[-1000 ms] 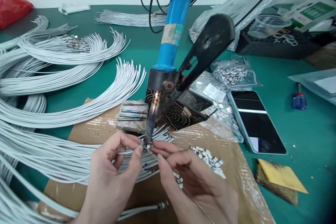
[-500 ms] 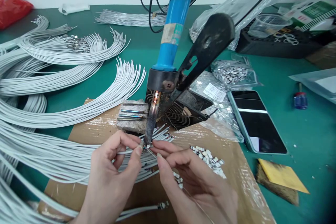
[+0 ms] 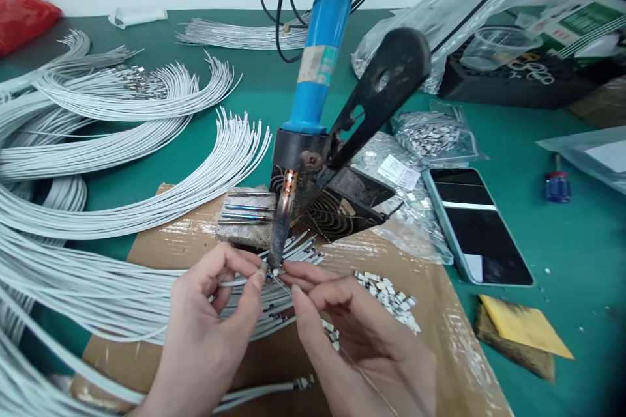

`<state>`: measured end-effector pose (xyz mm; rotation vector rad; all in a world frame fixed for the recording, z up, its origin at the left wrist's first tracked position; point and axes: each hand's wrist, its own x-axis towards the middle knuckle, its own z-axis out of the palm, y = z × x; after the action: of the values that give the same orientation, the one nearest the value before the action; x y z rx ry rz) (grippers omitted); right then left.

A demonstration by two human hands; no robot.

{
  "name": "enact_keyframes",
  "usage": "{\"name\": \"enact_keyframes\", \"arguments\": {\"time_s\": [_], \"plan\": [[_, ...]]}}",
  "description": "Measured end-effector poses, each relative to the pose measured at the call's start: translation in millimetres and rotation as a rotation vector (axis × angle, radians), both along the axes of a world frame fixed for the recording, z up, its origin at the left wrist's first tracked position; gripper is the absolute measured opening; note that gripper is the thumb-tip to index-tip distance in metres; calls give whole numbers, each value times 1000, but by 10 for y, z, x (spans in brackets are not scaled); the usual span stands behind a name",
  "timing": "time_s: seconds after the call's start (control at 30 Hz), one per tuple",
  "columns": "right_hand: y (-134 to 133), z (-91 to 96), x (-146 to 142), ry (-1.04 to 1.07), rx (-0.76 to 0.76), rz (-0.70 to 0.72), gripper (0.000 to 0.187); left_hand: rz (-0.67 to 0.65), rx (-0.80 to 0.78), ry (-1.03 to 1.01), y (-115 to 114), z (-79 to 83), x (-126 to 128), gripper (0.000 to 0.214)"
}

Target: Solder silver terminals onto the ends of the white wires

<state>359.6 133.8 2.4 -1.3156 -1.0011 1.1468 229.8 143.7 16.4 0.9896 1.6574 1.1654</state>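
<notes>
My left hand (image 3: 210, 326) pinches the end of a thin white cable (image 3: 229, 284) and holds it right under the tip of a blue-handled soldering iron (image 3: 313, 78). The iron is fixed tip-down in a black stand (image 3: 376, 88). From the right, my right hand (image 3: 362, 339) pinches a fine solder wire (image 3: 362, 374) and a small metal connector at the same spot; the connector is mostly hidden by my fingertips. Both hands hover over a taped cardboard sheet (image 3: 440, 339).
Bundles of white cables (image 3: 98, 208) cover the table's left side. A pile of small metal connectors (image 3: 388, 296) lies right of my hands. A phone (image 3: 476, 228), a yellow sponge (image 3: 525, 332), a small fan (image 3: 337, 208), bags of parts (image 3: 435, 133) and a screwdriver (image 3: 557, 182) sit to the right.
</notes>
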Motion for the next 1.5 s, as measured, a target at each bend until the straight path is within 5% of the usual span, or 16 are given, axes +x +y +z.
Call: {"name": "enact_keyframes", "arguments": {"time_s": [0.7, 0.93, 1.5], "plan": [[29, -46, 47, -81, 103, 62, 21, 7, 2, -14, 4, 26, 3, 14], [-8, 22, -27, -54, -5, -23, 23, -1, 5, 10, 0, -4, -7, 14], [-2, 45, -59, -22, 7, -19, 22, -26, 12, -13, 8, 1, -7, 15]]}}
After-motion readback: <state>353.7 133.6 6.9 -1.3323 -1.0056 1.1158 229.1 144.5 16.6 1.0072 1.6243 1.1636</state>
